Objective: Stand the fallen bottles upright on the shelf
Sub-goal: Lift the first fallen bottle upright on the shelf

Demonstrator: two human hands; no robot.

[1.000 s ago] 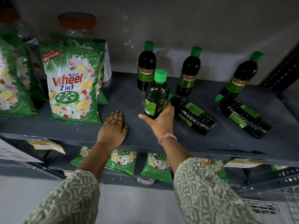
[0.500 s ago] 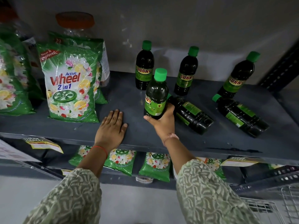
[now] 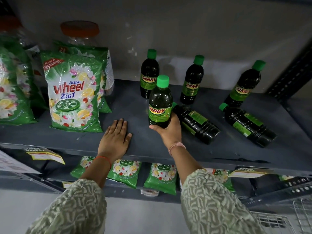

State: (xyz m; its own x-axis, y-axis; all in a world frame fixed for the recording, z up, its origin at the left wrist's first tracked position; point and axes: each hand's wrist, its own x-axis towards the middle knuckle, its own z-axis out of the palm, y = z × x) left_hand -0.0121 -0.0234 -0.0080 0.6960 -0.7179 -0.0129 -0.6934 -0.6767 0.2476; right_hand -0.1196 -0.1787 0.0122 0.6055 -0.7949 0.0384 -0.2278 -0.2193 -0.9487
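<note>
I read this as the tail of righting 1 bottle: my right hand [image 3: 168,130] has its fingers wrapped around the base of the held bottle [image 3: 160,105], which stands upright near the middle of the shelf [image 3: 135,146], label facing me; I cannot tell whether its base is fully seated. My left hand [image 3: 115,137] lies flat and empty, fingers spread, palm down near the shelf's front edge. 3 upright bottles [image 3: 149,76] stand along the back edge, and 2 remain down: the near fallen bottle [image 3: 195,122] lies just beside my right hand, cap toward the back, and the far fallen bottle [image 3: 248,124] lies toward the right edge. The next move, I judge, calls for letting go cleanly without nudging, then reaching for the near fallen one. The bottles are smooth dark plastic, ribbed low on the body, with bright green screw caps and glossy labels; round, they may roll. The detergent bag [image 3: 74,95] at the left is crinkly printed film.
</note>
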